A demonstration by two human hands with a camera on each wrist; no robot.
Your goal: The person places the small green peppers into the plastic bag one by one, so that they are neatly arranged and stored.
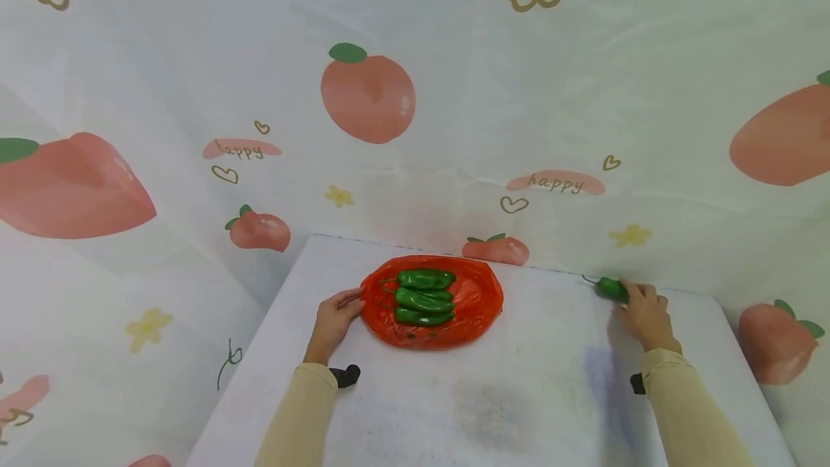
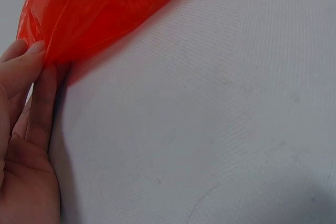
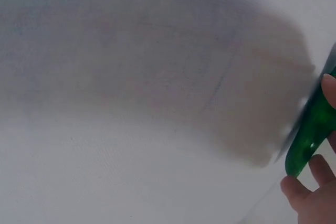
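Observation:
A red plastic bag (image 1: 476, 308) lies spread on the white table, with several green peppers (image 1: 424, 299) side by side on it, their stems toward the left. My left hand (image 1: 335, 318) pinches the bag's left edge between thumb and fingers; in the left wrist view the red plastic (image 2: 105, 19) bunches at the fingertips. Far to the right, near the table's back edge, my right hand (image 1: 645, 312) grips a single green pepper (image 1: 612, 289), its thin stem pointing left. The right wrist view shows thumb and fingers around this pepper (image 3: 310, 129).
The white table (image 1: 519, 395) meets a hanging cloth (image 1: 454, 128) printed with peaches, flowers and hearts along its back edge. Similar cloth hangs at both sides. Black wrist pieces (image 1: 346, 375) show at both sleeves. A faint grey stain marks the table's middle.

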